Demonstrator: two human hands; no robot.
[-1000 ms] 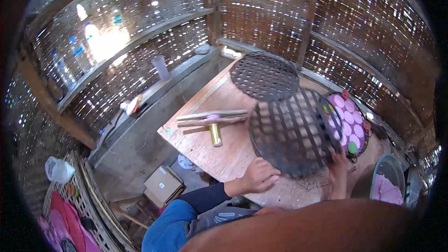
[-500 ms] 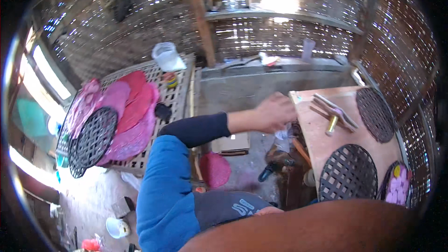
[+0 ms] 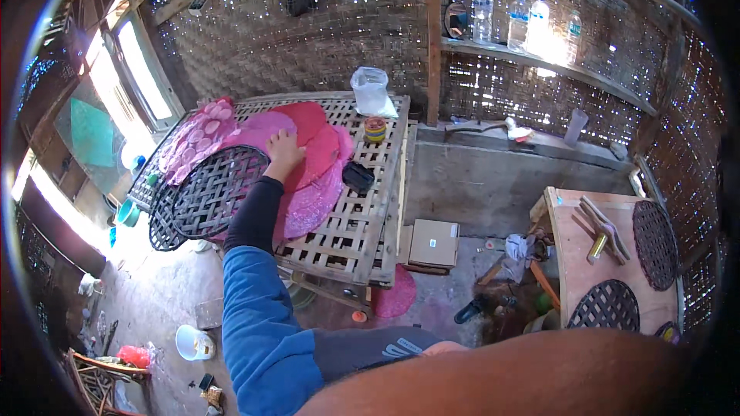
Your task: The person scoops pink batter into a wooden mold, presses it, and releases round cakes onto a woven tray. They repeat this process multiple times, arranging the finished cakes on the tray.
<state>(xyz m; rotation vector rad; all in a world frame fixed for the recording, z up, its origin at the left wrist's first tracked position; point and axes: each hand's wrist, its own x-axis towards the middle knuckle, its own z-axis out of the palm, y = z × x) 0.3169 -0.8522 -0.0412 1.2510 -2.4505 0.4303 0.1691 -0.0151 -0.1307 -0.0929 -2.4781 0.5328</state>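
Observation:
My left hand (image 3: pixel 284 150), in a blue and black sleeve, reaches out flat onto a pile of round pink and red sheets (image 3: pixel 312 185) on a slatted bamboo table (image 3: pixel 362 219). Its fingers lie at the upper rim of a black woven round tray (image 3: pixel 216 189), which overlaps a second black tray (image 3: pixel 158 223) at the table's left edge. Nothing is gripped that I can see. My right forearm crosses the bottom of the picture, with the hand out of sight.
On the slatted table are a clear plastic bag (image 3: pixel 371 91), a small coloured stack (image 3: pixel 375 129) and a black pouch (image 3: pixel 358 176). A cardboard box (image 3: pixel 433 243) sits below. At right, a wooden table (image 3: pixel 574 277) holds two black trays (image 3: pixel 655 233) and a brass cylinder (image 3: pixel 596 248).
My view has swung left from the wooden table to the slatted one. My left hand has left the wooden table's corner and now rests on the pink sheets.

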